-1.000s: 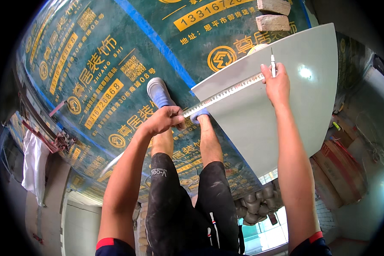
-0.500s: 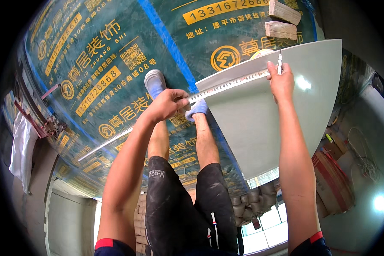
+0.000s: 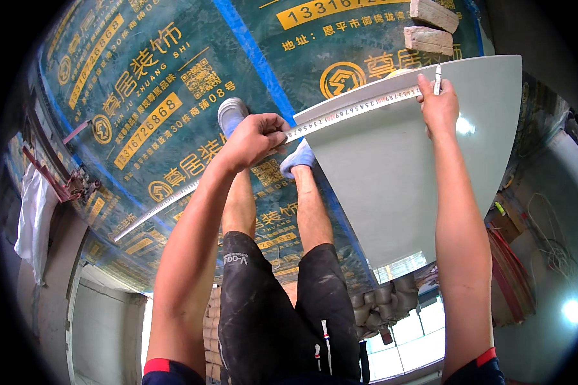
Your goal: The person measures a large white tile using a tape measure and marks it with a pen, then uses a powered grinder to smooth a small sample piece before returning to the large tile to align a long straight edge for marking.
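Note:
A white tape measure blade (image 3: 359, 110) stretches across a large grey tile (image 3: 392, 186), close to its far edge. My left hand (image 3: 260, 139) pinches the blade just off the tile's left corner. The blade's loose length (image 3: 154, 212) runs on behind my left forearm, down to the left. Over the tile, my right hand (image 3: 439, 110) is closed on a slim white pen (image 3: 438, 78), tip pointing away from me. Its thumb side also presses the blade where the visible markings end. Beyond the tile's far edge shows part of a yellow object (image 3: 401, 72), mostly hidden.
Green printed protective sheeting (image 3: 237, 38) with blue tape seams covers the floor. Two pale blocks (image 3: 428, 40) lie beyond the tile. My shoes (image 3: 232, 114) stand left of the tile. Cardboard (image 3: 510, 269) and loose cable (image 3: 552, 244) lie to the right; a white sack (image 3: 33, 224) hangs far left.
My right hand has slid right and slightly away from me along the tile with the pen. My left hand has risen a little, bringing the blade closer to the far edge.

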`<control>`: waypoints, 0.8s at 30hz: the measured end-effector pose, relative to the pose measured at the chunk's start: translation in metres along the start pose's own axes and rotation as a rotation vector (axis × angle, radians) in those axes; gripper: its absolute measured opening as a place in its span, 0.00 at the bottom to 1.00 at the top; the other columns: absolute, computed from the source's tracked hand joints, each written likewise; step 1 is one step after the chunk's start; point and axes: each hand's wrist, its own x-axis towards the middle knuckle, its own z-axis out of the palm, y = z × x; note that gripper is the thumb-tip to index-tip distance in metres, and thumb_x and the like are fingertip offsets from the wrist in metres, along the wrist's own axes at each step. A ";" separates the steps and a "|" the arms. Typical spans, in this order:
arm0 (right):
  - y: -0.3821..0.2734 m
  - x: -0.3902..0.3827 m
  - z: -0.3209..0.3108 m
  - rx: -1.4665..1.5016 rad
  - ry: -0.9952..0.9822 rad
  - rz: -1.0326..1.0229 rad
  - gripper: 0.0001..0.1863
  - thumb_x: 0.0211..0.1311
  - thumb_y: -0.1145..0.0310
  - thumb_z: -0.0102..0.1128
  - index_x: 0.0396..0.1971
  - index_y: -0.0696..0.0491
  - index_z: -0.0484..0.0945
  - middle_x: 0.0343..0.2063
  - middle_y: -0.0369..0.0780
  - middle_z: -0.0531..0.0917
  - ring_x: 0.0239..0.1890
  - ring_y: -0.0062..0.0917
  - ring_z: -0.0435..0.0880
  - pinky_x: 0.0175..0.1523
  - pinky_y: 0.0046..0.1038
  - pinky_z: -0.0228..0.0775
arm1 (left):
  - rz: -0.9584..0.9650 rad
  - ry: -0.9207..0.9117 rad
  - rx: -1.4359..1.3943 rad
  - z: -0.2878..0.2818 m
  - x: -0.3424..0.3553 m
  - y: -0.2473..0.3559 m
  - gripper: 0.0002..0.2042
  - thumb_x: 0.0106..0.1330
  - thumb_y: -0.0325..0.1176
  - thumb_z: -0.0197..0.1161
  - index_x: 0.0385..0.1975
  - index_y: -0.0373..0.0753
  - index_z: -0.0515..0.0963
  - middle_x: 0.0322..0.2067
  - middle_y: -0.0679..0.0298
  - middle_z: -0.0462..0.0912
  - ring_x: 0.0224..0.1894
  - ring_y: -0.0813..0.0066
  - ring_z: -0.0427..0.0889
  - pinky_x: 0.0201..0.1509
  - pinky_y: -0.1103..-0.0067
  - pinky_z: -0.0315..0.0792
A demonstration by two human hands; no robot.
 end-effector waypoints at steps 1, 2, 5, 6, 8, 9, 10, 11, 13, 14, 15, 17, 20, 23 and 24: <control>0.000 0.002 -0.001 -0.009 0.012 -0.013 0.20 0.64 0.50 0.65 0.32 0.54 0.76 0.22 0.38 0.84 0.26 0.27 0.81 0.37 0.32 0.71 | -0.021 0.017 0.016 -0.002 0.000 0.001 0.07 0.69 0.24 0.56 0.44 0.31 0.77 0.34 0.65 0.81 0.34 0.80 0.81 0.39 0.81 0.77; 0.002 0.005 -0.002 -0.021 0.026 -0.024 0.20 0.64 0.50 0.65 0.32 0.54 0.76 0.22 0.38 0.85 0.26 0.27 0.81 0.36 0.32 0.71 | -0.042 0.030 0.031 -0.001 -0.001 0.005 0.07 0.69 0.24 0.57 0.43 0.31 0.78 0.33 0.65 0.81 0.33 0.81 0.81 0.39 0.81 0.76; 0.007 0.014 -0.005 -0.011 0.018 -0.056 0.20 0.63 0.50 0.65 0.32 0.54 0.76 0.22 0.38 0.85 0.26 0.27 0.81 0.36 0.33 0.71 | 0.004 0.117 0.042 0.005 -0.004 0.013 0.08 0.67 0.25 0.59 0.41 0.29 0.80 0.30 0.64 0.84 0.30 0.79 0.82 0.37 0.80 0.77; 0.007 0.016 -0.005 -0.013 0.025 -0.058 0.20 0.63 0.50 0.65 0.32 0.54 0.76 0.22 0.38 0.85 0.26 0.27 0.81 0.36 0.32 0.71 | 0.010 0.132 0.041 0.008 -0.003 0.014 0.08 0.66 0.25 0.60 0.41 0.29 0.81 0.30 0.63 0.84 0.30 0.79 0.82 0.37 0.80 0.77; 0.007 0.020 -0.006 -0.017 0.038 -0.065 0.20 0.63 0.50 0.65 0.32 0.54 0.76 0.22 0.38 0.85 0.25 0.26 0.81 0.35 0.32 0.70 | 0.023 0.164 0.040 0.010 -0.002 0.015 0.08 0.66 0.25 0.60 0.41 0.29 0.81 0.30 0.63 0.84 0.31 0.79 0.83 0.37 0.80 0.78; 0.006 0.022 -0.007 -0.015 0.038 -0.060 0.21 0.63 0.50 0.65 0.32 0.55 0.76 0.22 0.38 0.85 0.25 0.26 0.81 0.35 0.32 0.70 | 0.037 0.170 0.045 0.011 0.000 0.014 0.08 0.66 0.25 0.60 0.41 0.28 0.81 0.30 0.63 0.84 0.31 0.78 0.83 0.37 0.79 0.78; 0.004 0.024 -0.008 -0.014 0.037 -0.054 0.21 0.63 0.50 0.65 0.32 0.55 0.77 0.22 0.38 0.84 0.25 0.26 0.80 0.35 0.32 0.70 | 0.051 0.177 0.049 0.011 0.002 0.012 0.08 0.65 0.25 0.61 0.40 0.28 0.81 0.30 0.62 0.84 0.30 0.78 0.83 0.37 0.79 0.78; 0.004 0.025 -0.009 -0.013 0.037 -0.047 0.21 0.63 0.49 0.65 0.31 0.55 0.77 0.22 0.38 0.84 0.25 0.26 0.80 0.35 0.32 0.70 | 0.064 0.182 0.054 0.013 0.003 0.012 0.08 0.65 0.25 0.61 0.40 0.28 0.81 0.30 0.62 0.84 0.30 0.78 0.83 0.37 0.79 0.78; 0.004 0.027 -0.008 0.017 0.049 -0.070 0.22 0.63 0.49 0.67 0.30 0.54 0.76 0.20 0.35 0.81 0.20 0.19 0.73 0.28 0.27 0.64 | 0.071 0.192 0.053 0.015 0.005 0.012 0.08 0.65 0.25 0.61 0.39 0.28 0.80 0.30 0.62 0.84 0.30 0.78 0.83 0.37 0.79 0.78; 0.004 0.028 -0.007 0.031 0.056 -0.080 0.22 0.62 0.48 0.67 0.30 0.54 0.75 0.18 0.34 0.79 0.17 0.15 0.70 0.24 0.25 0.61 | 0.073 0.196 0.053 0.016 0.005 0.012 0.07 0.65 0.25 0.61 0.39 0.28 0.80 0.30 0.62 0.83 0.30 0.78 0.83 0.37 0.79 0.78; 0.003 0.028 -0.007 0.034 0.053 -0.087 0.22 0.62 0.48 0.67 0.29 0.54 0.76 0.18 0.34 0.79 0.17 0.15 0.70 0.24 0.25 0.61 | 0.073 0.200 0.053 0.016 0.004 0.013 0.07 0.65 0.25 0.61 0.38 0.28 0.80 0.29 0.62 0.83 0.30 0.78 0.83 0.37 0.79 0.78; 0.003 0.030 -0.006 0.039 0.048 -0.102 0.22 0.62 0.48 0.67 0.29 0.54 0.76 0.18 0.34 0.78 0.17 0.15 0.69 0.24 0.25 0.61 | 0.072 0.206 0.053 0.016 0.005 0.013 0.07 0.64 0.25 0.61 0.38 0.28 0.80 0.29 0.62 0.83 0.29 0.78 0.83 0.36 0.79 0.78; 0.004 0.032 -0.006 0.031 0.025 -0.057 0.22 0.62 0.49 0.67 0.31 0.55 0.77 0.22 0.38 0.84 0.24 0.24 0.79 0.33 0.31 0.69 | 0.070 0.235 0.089 0.018 0.005 0.014 0.07 0.64 0.25 0.62 0.38 0.28 0.80 0.29 0.62 0.83 0.29 0.77 0.83 0.36 0.79 0.78; 0.006 0.034 -0.007 0.025 0.019 -0.046 0.22 0.62 0.49 0.67 0.31 0.55 0.77 0.22 0.37 0.84 0.23 0.23 0.78 0.31 0.31 0.69 | 0.044 0.256 0.121 0.021 0.006 0.017 0.07 0.64 0.27 0.63 0.37 0.29 0.81 0.29 0.62 0.83 0.29 0.78 0.82 0.36 0.79 0.78; 0.009 0.035 -0.006 0.034 0.021 -0.060 0.22 0.62 0.49 0.66 0.31 0.55 0.77 0.22 0.37 0.84 0.23 0.23 0.78 0.31 0.31 0.69 | 0.035 0.278 0.123 0.023 0.006 0.018 0.07 0.64 0.27 0.63 0.37 0.30 0.81 0.29 0.63 0.83 0.28 0.78 0.82 0.35 0.79 0.77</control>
